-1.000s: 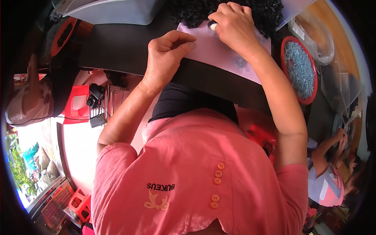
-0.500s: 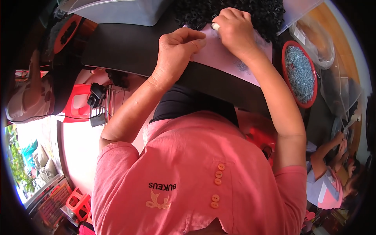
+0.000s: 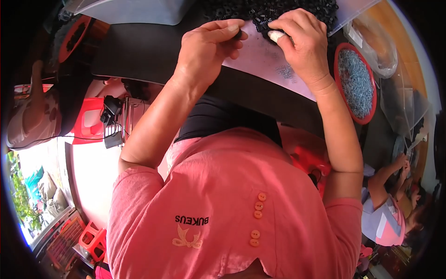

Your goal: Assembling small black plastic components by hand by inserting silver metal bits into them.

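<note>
My left hand point(image 3: 202, 51) is closed, with a small black plastic part point(image 3: 238, 34) pinched between thumb and fingers above the pink sheet point(image 3: 253, 63). To its right, my right hand point(image 3: 304, 44) curls its fingers at the near edge of a heap of small black parts point(image 3: 316, 10). A white wrap point(image 3: 276, 36) covers one of its digits. Whatever lies between those fingertips blends into the dark heap and cannot be made out. Loose tiny metal pieces point(image 3: 285, 71) lie on the pink sheet, just left of my right wrist.
A red basin point(image 3: 336, 79) full of small silvery metal pieces stands right of the sheet on the dark table point(image 3: 134, 51). A translucent bin point(image 3: 134, 11) is at the back left. Plastic bags point(image 3: 383, 58) lie far right. Other people sit at both sides.
My right hand has moved right and its fingers now reach into the edge of the black heap. My left hand has shifted slightly up and left; a black part now shows in it.
</note>
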Demonstrator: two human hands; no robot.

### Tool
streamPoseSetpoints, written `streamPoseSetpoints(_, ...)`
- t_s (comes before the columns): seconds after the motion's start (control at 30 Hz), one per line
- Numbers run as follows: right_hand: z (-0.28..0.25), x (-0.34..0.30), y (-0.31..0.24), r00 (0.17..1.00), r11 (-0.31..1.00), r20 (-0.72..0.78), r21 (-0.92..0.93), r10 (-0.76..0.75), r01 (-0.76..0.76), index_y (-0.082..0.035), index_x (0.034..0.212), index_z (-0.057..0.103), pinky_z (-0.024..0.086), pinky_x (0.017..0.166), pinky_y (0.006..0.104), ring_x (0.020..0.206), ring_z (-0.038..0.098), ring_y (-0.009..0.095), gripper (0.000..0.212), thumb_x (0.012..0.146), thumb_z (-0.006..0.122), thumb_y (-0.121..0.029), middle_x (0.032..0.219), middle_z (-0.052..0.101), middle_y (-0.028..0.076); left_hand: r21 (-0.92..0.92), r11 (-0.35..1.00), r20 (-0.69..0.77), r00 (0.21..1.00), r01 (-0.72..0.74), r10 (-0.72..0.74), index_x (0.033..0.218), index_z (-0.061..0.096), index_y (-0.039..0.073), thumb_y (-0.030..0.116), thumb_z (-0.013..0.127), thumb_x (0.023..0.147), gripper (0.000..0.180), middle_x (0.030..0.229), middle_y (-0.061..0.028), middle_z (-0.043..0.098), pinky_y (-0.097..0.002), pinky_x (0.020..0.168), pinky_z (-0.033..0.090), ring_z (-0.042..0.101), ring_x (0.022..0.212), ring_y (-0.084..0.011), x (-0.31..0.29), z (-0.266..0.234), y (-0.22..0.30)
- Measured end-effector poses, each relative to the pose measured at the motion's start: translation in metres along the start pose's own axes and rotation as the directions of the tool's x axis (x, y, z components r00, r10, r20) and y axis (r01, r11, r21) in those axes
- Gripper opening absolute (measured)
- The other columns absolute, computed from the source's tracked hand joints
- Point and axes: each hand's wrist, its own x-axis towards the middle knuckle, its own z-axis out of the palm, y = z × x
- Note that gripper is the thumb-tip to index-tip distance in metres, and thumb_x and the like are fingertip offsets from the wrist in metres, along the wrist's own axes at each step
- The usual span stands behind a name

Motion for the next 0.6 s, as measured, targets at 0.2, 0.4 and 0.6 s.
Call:
streamPoseSetpoints(0.2, 0.024, -0.015, -0.002, 0.981, 0.976, 0.193, -0.21, -0.022, 0.063, -0.013, 0.073, 0.069, 0.038, 0.084, 0.0397, 0.098, 0.054, 0.022, 0.006, 0.068, 0.071, -0.014, 0.089, 0.059, -0.002, 0.188, 0.982, 0.014, 0.999, -0.038, 0.036, 0.116, 0.062, -0.009, -0.003, 0.063, 0.089, 0.028, 0.095, -0.0146, 0.068, -0.0267, 0.069, 0.049, 0.061, 0.078, -0.0172, -0.007, -0.009, -0.005)
streamPoseSetpoints(0.4, 0.035, -0.02, 0.001, 0.97, 0.945, 0.244, -0.315, -0.008, 0.087, -0.013, 0.075, 0.069, 0.038, 0.085, 0.0396, 0.099, 0.055, 0.023, 0.006, 0.069, 0.068, -0.011, 0.089, 0.06, -0.001, 0.058, 0.998, 0.016, 0.999, -0.034, 0.033, 0.098, 0.07, -0.005, -0.005, 0.071, 0.081, 0.017, 0.081, -0.008, 0.067, -0.0262, 0.063, 0.051, 0.062, 0.069, -0.016, -0.007, -0.008, -0.009)
streamPoseSetpoints(0.6, 0.02, -0.016, 0.018, 0.994, 0.984, 0.055, -0.161, 0.091, -0.081, -0.018, 0.083, 0.072, 0.038, 0.082, 0.0381, 0.094, 0.058, 0.02, 0.019, 0.069, 0.068, -0.006, 0.087, 0.059, -0.005, 0.188, 0.98, 0.039, 0.998, -0.057, 0.05, 0.104, 0.068, -0.006, -0.006, 0.066, 0.086, 0.018, 0.095, -0.0103, 0.068, -0.0257, 0.071, 0.05, 0.063, 0.079, -0.0157, -0.01, -0.009, -0.009)
